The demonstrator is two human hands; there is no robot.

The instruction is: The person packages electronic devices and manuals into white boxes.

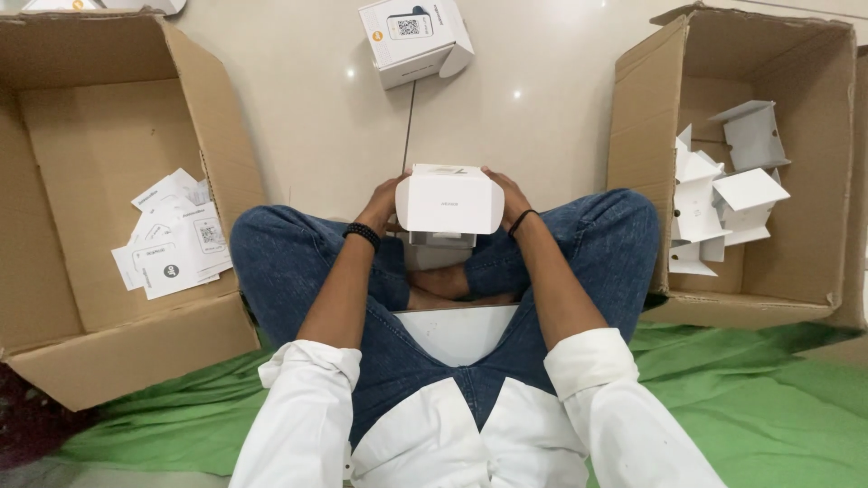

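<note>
Centrally, a small white box (449, 199) is held between both hands above the crossed legs of a seated person in blue jeans (289, 262) and a white shirt (470, 434). The left hand (384, 201) is pressed against the box's left side, its fingers hidden behind the box; a black beaded bracelet (362, 235) is worn at that wrist. The right hand (508, 194) is wrapped around the box's right side, fingers curled over its top edge, and a thin black band (523, 221) is worn at that wrist. Both hands are closed on the box. A flap hangs open just below the box.

Well beyond the hands, on the pale floor (307, 108), another white box (416, 38) with an open flap is seen lying. Far to the left of the left hand, a large open cardboard carton (108, 352) is seen, with white printed leaflets (172, 244) lying inside it. Far to the right of the right hand, a second open cardboard carton (642, 136) is seen, holding folded white card inserts (723, 199). Beneath the person, nearer than the hands, a green sheet (750, 407) is spread on the floor.
</note>
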